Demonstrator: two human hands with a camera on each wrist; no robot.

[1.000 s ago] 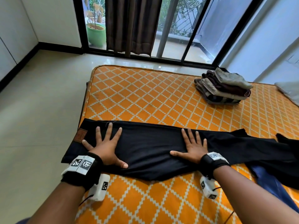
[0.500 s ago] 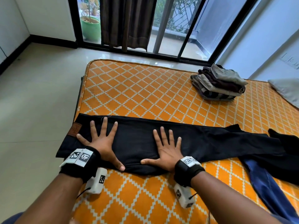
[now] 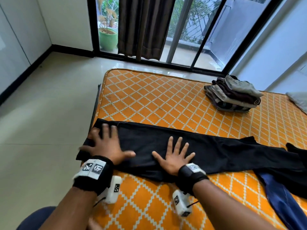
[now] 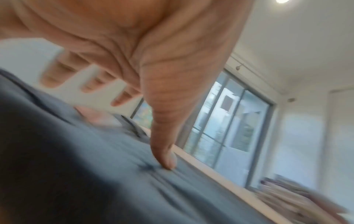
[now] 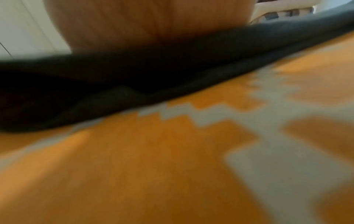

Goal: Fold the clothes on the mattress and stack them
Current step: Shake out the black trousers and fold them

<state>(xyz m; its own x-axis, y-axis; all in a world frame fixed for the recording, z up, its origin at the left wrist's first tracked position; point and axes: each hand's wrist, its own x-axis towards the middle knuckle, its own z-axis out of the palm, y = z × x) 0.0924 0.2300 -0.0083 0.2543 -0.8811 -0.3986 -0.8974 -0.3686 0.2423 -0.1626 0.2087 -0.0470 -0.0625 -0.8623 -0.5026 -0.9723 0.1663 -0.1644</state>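
Observation:
Black trousers (image 3: 216, 151) lie folded lengthwise across the near part of the orange patterned mattress (image 3: 157, 100), waistband at the left edge. My left hand (image 3: 106, 143) lies flat with spread fingers on the waistband end, blurred. In the left wrist view its thumb (image 4: 164, 154) presses into the dark cloth (image 4: 95, 174). My right hand (image 3: 174, 155) rests flat, fingers spread, on the trousers just right of the left hand. The right wrist view is blurred, with the black cloth edge (image 5: 172, 75) over the mattress (image 5: 153, 166). A stack of folded clothes (image 3: 232, 93) sits at the far right.
A blue garment (image 3: 282, 201) and another black one (image 3: 299, 156) lie at the right edge. A grey pillow (image 3: 299, 100) is at the far right. Tiled floor (image 3: 41, 130) runs along the mattress's left side; a glass door with a curtain (image 3: 142, 25) stands beyond.
My right hand has slid left along the trousers toward my left hand. The left hand has shifted left toward the waistband corner, and my head view has turned left.

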